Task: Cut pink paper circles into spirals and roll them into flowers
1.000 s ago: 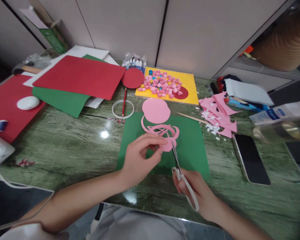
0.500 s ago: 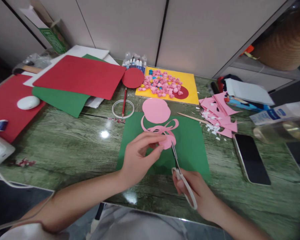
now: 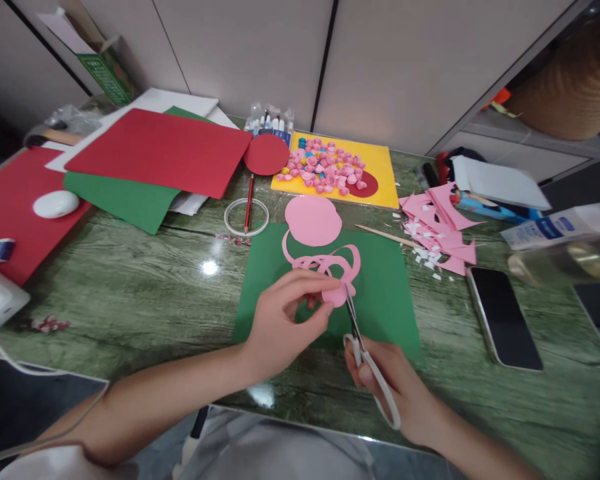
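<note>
Between thumb and fingers, my left hand (image 3: 285, 320) pinches a small round piece of pink paper (image 3: 334, 295). A curling pink strip (image 3: 349, 257) trails from that piece in loops over a green sheet (image 3: 380, 300). White-handled scissors (image 3: 359, 333) are in my right hand (image 3: 395, 387), with fingers in the handle loops. Their blades point away from me and meet the right edge of the pink piece. Beyond the loops lie pink paper discs (image 3: 313, 220), overlapping at the sheet's far edge.
A yellow sheet (image 3: 380, 157) carries many rolled pink paper roses (image 3: 325, 163). Pink scraps (image 3: 445, 227), a wooden stick (image 3: 385, 235) and a phone (image 3: 504, 319) lie right. A tape ring (image 3: 226, 223), red pencil (image 3: 249, 203) and red sheet (image 3: 160, 153) lie left.
The scissors' handles have spread wider apart. The held pink piece has turned and shifted slightly toward me, and the strip's loop at the right hangs larger and rounder. My left hand moved slightly right.
</note>
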Tool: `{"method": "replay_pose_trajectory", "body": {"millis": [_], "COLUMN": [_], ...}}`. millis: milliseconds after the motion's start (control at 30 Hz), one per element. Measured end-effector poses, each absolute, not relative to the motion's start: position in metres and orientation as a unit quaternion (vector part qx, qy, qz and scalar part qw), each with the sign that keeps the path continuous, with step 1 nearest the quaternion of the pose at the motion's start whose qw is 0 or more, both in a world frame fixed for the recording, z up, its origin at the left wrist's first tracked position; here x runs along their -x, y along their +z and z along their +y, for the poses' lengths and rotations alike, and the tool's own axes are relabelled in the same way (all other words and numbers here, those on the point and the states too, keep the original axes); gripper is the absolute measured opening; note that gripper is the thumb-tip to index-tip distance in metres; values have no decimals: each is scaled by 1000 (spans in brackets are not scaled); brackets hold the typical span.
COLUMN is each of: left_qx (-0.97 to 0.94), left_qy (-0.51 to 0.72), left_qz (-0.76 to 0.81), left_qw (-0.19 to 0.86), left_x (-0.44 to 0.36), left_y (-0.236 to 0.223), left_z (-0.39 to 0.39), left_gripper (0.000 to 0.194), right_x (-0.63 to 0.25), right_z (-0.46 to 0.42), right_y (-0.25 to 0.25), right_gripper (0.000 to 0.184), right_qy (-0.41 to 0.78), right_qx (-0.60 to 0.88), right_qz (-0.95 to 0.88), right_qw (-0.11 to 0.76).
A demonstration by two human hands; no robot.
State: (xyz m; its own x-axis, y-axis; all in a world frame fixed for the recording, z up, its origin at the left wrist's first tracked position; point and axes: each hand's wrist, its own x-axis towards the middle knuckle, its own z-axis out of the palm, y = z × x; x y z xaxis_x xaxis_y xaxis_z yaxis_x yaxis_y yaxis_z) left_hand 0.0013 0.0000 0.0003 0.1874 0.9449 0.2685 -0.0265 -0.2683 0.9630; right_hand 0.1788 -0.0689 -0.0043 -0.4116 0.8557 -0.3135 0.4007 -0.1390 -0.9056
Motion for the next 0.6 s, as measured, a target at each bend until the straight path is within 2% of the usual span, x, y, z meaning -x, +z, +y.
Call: {"method": "replay_pose_trajectory", "body": {"millis": [333,600], "left_qx": [-588,-590], "left_qy": [527,543], "left_qz": [370,381], "left_qw": [490,459], "left_x": [1,3], "left_y": [-1,3], "left_z": [1,7], "left_gripper": [28,19], "right_x": [-178,-181], "right_z": [-70,-71], "right_y": [-4,-9], "right_gripper": [48,46], "right_qy": [579,580], "right_qx": [495,491], "right_qz": [-614,-616], "right_qw": [207,210]}}
